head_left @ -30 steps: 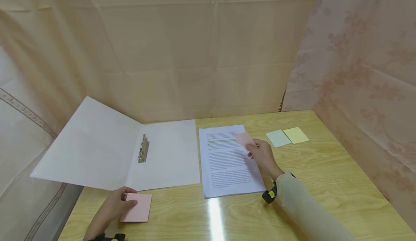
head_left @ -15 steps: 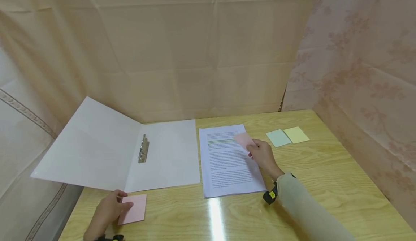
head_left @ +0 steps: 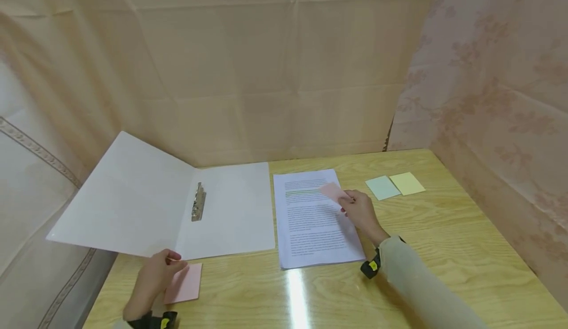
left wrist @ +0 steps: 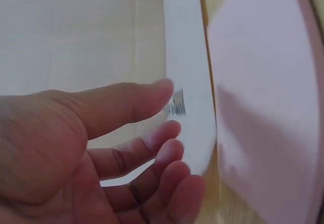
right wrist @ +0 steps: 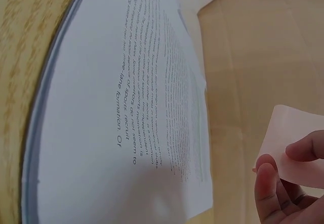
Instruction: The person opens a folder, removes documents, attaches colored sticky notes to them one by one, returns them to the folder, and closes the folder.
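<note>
My right hand [head_left: 361, 215] pinches a pink sticky note [head_left: 332, 191] between thumb and fingers, over the right side of a printed paper stack [head_left: 310, 240]. In the right wrist view the same pink note [right wrist: 288, 133] stands clear of the page. A pink sticky note pad [head_left: 188, 284] lies on the table at the front left. My left hand [head_left: 155, 274] hovers at the pad's left side, near the lower edge of the white folder [head_left: 239, 210]. The left wrist view shows its thumb and loosely bent fingers apart, holding nothing, with the pink pad [left wrist: 268, 82] beside them.
The folder lies spread, its left cover [head_left: 124, 201] tilted up and a metal clip [head_left: 198, 203] near its spine. A light green note [head_left: 382, 188] and a yellow note [head_left: 407, 183] lie at the back right of the wooden table [head_left: 443, 250]. Curtains [head_left: 275, 72] hang behind.
My left hand has let go of the pink pad and lifted slightly; before that, the pad shifted a little to the left. My right hand keeps its note over the page, tilted a bit flatter.
</note>
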`<state>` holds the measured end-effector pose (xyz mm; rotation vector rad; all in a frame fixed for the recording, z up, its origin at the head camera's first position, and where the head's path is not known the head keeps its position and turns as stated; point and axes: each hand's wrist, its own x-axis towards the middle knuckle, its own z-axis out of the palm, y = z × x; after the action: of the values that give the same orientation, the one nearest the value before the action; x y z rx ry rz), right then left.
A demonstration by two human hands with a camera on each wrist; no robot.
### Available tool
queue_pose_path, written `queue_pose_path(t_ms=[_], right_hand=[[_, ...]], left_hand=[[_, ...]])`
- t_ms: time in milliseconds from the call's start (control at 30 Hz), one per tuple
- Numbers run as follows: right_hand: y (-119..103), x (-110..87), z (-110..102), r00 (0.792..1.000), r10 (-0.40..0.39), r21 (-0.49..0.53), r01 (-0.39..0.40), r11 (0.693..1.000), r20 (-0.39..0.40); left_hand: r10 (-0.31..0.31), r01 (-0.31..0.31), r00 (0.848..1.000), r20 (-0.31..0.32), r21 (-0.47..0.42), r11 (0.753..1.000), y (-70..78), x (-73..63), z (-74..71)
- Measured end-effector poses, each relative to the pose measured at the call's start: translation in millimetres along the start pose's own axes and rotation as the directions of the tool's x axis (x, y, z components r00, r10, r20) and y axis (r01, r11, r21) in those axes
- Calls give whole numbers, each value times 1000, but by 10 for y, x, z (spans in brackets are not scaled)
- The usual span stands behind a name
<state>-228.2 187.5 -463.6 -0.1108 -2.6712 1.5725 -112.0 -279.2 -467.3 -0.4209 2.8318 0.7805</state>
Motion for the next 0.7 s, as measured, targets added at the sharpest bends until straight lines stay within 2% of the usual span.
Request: queue_pose_path(t_ms=[233, 500, 700], right_hand=[[-6, 1, 8, 1000, 4, -1, -4, 1000, 6], [9, 4, 10, 1000, -8, -8, 8, 1000, 18], [-7, -5, 5, 1000, -21, -16, 21, 1000, 12]], left_hand=[[49, -49, 995, -84, 11, 999, 190, 47, 54], [123, -127, 987, -106, -24, 992, 402, 88, 107], [130, -141, 982, -134, -71, 988, 588, 103, 190]])
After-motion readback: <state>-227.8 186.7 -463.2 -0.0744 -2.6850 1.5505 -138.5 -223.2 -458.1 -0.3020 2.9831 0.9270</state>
